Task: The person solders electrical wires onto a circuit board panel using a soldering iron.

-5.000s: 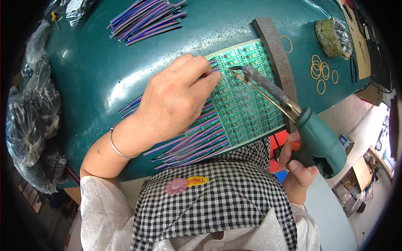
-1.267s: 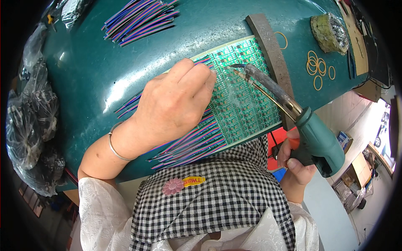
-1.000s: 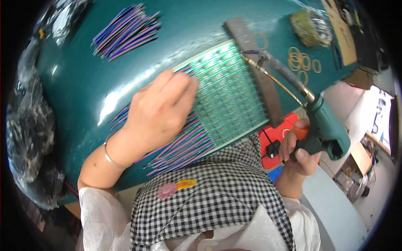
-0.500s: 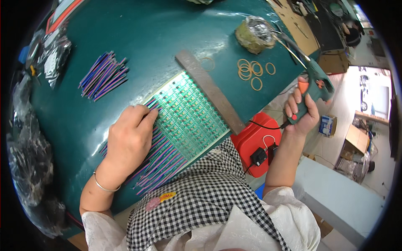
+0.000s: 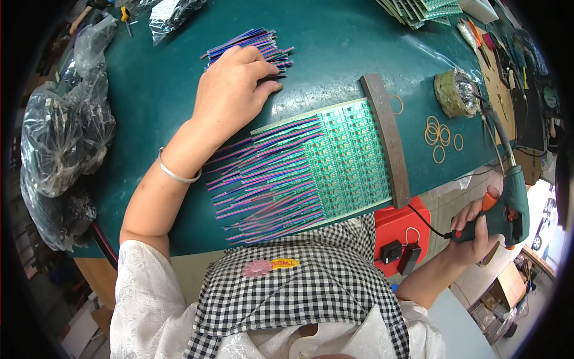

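My left hand (image 5: 236,87) rests over the near side of a loose pile of cut multi-strand wires (image 5: 254,39). Its thumb stands apart from the forefinger, and the other fingertips are partly hidden. In my right hand (image 5: 472,230) is a green soldering gun (image 5: 515,197) with an orange trigger. The gun's long tip reaches up beside a foil-lined pot (image 5: 455,93); whether they touch I cannot tell. Between my hands lies a green circuit board panel (image 5: 353,158). Rows of striped wires (image 5: 269,179) lie across its left part and stick out past its left edge.
A brown bar (image 5: 385,140) lies along the panel's right edge. Several rubber bands (image 5: 438,134) lie beyond it. More panels (image 5: 418,9) are stacked at the back. Plastic bags (image 5: 66,137) crowd the left side. A red stool (image 5: 412,224) holding black plugs stands below the table edge.
My left hand has left the wires on the panel and moved away to the loose pile. My right hand still holds the soldering gun. The whole view has turned.
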{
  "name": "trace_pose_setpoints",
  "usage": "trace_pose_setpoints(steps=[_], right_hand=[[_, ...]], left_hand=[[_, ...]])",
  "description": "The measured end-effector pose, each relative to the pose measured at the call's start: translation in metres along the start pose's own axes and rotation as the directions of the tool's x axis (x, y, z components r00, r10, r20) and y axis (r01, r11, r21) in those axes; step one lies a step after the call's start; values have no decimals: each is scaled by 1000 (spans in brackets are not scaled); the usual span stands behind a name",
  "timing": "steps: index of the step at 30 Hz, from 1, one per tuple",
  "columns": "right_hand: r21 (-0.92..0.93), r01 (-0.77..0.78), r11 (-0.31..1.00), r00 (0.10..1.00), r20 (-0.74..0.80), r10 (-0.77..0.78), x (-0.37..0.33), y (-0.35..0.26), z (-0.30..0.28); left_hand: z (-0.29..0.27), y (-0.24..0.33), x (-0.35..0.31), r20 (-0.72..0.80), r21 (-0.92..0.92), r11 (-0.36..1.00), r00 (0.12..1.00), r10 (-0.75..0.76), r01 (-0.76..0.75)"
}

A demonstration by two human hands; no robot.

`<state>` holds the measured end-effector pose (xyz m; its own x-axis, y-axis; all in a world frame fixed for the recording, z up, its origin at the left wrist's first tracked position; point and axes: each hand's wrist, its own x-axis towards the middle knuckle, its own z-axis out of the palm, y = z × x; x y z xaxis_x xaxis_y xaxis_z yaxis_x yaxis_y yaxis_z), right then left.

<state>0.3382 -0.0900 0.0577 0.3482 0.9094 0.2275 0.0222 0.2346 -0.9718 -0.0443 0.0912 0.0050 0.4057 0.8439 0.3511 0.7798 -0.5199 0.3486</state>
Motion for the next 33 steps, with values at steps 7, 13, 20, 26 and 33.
trace_pose_setpoints(steps=[7, 13, 20, 26, 33], right_hand=[[-64, 20, 998, 995, 102, -14, -21, -30, -3], [164, -238, 957, 954, 222, 199, -52, 1, 20], [-28, -440, 897, 882, 171, 438, -91, 19, 33], [-3, -504, 864, 846, 200, 495, -93, 16, 36], [-108, -470, 876, 835, 267, 481, -90, 20, 33]], left_hand=[[1, -1, 7, -165, 18, 982, 968, 190, -189], [-12, 58, -13, 50, -402, 912, 992, 115, -85], [14, 58, -39, 45, -337, 909, 960, 277, -246], [16, 58, -42, 15, -291, 905, 944, 329, -311], [14, 58, -43, 27, -253, 919, 947, 320, -303]])
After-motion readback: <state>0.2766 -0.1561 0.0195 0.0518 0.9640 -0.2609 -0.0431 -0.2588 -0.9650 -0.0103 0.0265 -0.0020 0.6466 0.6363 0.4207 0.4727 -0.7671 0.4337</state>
